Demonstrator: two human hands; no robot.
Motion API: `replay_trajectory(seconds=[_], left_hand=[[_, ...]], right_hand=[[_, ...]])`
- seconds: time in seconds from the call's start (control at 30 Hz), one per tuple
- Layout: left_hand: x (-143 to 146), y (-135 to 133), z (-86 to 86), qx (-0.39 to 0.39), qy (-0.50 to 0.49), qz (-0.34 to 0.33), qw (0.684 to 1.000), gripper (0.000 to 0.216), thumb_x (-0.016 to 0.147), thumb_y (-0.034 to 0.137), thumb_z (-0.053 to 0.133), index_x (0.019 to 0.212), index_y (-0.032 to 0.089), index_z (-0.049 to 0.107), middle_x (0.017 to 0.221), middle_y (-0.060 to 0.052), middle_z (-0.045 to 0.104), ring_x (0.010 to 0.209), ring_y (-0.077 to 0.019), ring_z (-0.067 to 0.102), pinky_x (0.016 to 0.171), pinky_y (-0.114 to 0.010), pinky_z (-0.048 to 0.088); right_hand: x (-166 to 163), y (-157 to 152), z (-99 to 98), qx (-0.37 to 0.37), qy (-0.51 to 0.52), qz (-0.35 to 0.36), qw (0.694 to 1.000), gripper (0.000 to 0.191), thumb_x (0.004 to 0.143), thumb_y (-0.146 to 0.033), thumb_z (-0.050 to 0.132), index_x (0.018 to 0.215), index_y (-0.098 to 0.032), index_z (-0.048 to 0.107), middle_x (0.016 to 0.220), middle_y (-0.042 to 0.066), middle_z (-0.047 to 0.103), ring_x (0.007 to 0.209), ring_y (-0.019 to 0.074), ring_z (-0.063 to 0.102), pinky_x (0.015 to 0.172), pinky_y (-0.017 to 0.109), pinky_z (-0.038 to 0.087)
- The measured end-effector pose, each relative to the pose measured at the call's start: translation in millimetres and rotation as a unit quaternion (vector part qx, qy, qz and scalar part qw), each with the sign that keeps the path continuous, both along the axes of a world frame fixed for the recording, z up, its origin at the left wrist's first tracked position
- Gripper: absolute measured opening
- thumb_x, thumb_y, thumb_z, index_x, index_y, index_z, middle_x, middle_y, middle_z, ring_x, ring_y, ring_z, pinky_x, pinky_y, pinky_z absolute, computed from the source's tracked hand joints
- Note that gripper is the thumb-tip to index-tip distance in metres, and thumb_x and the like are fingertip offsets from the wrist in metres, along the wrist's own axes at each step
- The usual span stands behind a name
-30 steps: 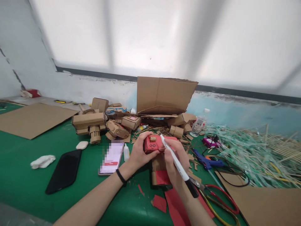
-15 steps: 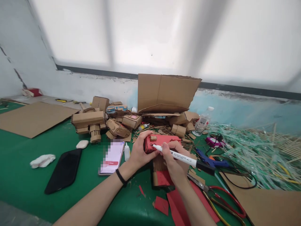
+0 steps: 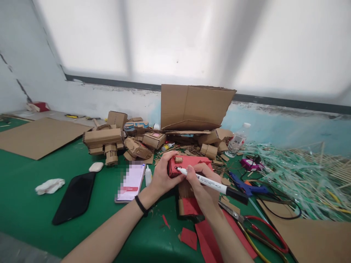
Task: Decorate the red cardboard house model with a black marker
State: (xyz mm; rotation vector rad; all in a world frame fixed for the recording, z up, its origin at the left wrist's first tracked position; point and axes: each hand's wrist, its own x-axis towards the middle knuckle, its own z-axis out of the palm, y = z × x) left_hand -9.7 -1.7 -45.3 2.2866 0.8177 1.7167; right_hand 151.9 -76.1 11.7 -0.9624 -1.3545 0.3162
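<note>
My left hand (image 3: 161, 179) grips the left end of a small red-covered cardboard box (image 3: 189, 162) held over the green table (image 3: 30, 208). My right hand (image 3: 201, 186) holds a white marker with a black cap end (image 3: 212, 183); its tip touches the box's near face, where a small drawn mark shows. A little cardboard block sits on top of the box. Below the hands lie a brown-and-red cardboard piece (image 3: 186, 202) and red paper scraps (image 3: 188, 237).
A phone with a lit screen (image 3: 131, 182), a black phone (image 3: 74, 197), a small glue bottle (image 3: 148, 176) and white lumps lie left. Cardboard models and a big folded box (image 3: 192, 107) stand behind. A blue glue gun (image 3: 245, 184), scissors (image 3: 255, 226) and thin sticks lie right.
The marker swung from pointing up, away from the box, down to level, and its tip now rests on the box's near face. The left hand kept its grip.
</note>
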Motion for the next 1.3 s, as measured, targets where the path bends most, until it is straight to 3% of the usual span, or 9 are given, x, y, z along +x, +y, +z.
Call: replay_trajectory(seconds=[0.23,0.43,0.53,0.6,0.7,0.8,0.97,1.3], left_hand=[[-2.5,0.1,-1.5,-0.007,0.000,0.012,1.000,0.065,0.095,0.040,0.084,0.150,0.025,0.053,0.144,-0.015,0.069,0.134,-0.0314,0.071,0.114,-0.050,0.060],[-3.3,3.4,-2.3,-0.024,0.005,0.024,0.999,0.063,0.097,0.049,0.081,0.149,0.025,0.054,0.143,-0.015,0.069,0.134,-0.0310,0.071,0.115,-0.049,0.059],[-5.6,6.2,-2.4,-0.029,0.010,0.024,0.999,0.072,0.093,0.056,0.084,0.150,0.025,0.053,0.143,-0.015,0.069,0.132,-0.0330,0.072,0.114,-0.052,0.060],[-7.4,7.2,-2.2,-0.033,0.012,0.025,0.999,0.076,0.091,0.060,0.085,0.151,0.024,0.053,0.143,-0.016,0.070,0.132,-0.0343,0.072,0.114,-0.053,0.060],[-9.2,6.5,-1.7,-0.043,0.017,0.031,0.998,0.077,0.091,0.060,0.085,0.151,0.024,0.052,0.141,-0.015,0.071,0.131,-0.0346,0.073,0.115,-0.054,0.059],[-9.3,4.4,-0.9,-0.058,0.023,0.034,0.997,0.078,0.091,0.060,0.085,0.152,0.024,0.052,0.142,-0.015,0.071,0.131,-0.0348,0.073,0.115,-0.054,0.059],[-10.1,4.5,1.1,-0.083,0.023,0.030,0.996,0.078,0.091,0.060,0.085,0.152,0.023,0.053,0.145,-0.016,0.071,0.133,-0.0360,0.072,0.117,-0.055,0.057],[-6.5,5.1,5.1,-0.133,0.016,0.012,0.991,0.086,0.095,0.067,0.079,0.163,0.027,0.047,0.161,-0.015,0.063,0.142,-0.0357,0.068,0.124,-0.053,0.052]], right_hand=[[-1.8,0.8,10.2,-0.009,-0.034,0.009,0.999,0.042,0.099,-0.047,0.070,0.066,-0.022,0.066,0.053,-0.005,0.059,0.045,0.0105,0.049,0.046,0.024,0.037],[-3.1,3.5,2.8,-0.005,-0.036,0.016,0.999,0.043,0.100,-0.048,0.073,0.068,-0.022,0.065,0.055,-0.004,0.060,0.047,0.0113,0.052,0.048,0.024,0.041],[9.0,7.6,-8.8,0.017,0.003,-0.018,1.000,0.034,0.105,-0.051,0.069,0.089,-0.021,0.072,0.063,-0.004,0.065,0.051,0.0132,0.059,0.051,0.024,0.048],[24.8,12.9,-18.6,0.048,0.047,-0.082,0.994,0.031,0.108,-0.052,0.065,0.111,-0.021,0.069,0.075,-0.003,0.069,0.054,0.0133,0.061,0.057,0.027,0.053],[52.1,22.7,-34.6,0.076,0.092,-0.182,0.976,0.042,0.105,-0.057,0.066,0.128,-0.021,0.064,0.098,0.003,0.071,0.065,0.0146,0.066,0.065,0.031,0.058],[69.6,29.6,-50.4,0.052,0.085,-0.224,0.969,0.049,0.101,-0.062,0.068,0.126,-0.020,0.069,0.116,0.010,0.070,0.086,0.0212,0.071,0.077,0.038,0.061],[66.4,32.9,-68.6,-0.021,0.053,-0.223,0.973,0.051,0.105,-0.063,0.060,0.122,-0.017,0.075,0.119,0.015,0.076,0.101,0.0269,0.074,0.090,0.041,0.059],[68.0,31.3,-76.0,-0.113,0.048,-0.163,0.979,0.065,0.106,-0.072,0.048,0.131,-0.017,0.075,0.131,0.017,0.079,0.119,0.0327,0.073,0.093,0.040,0.057]])
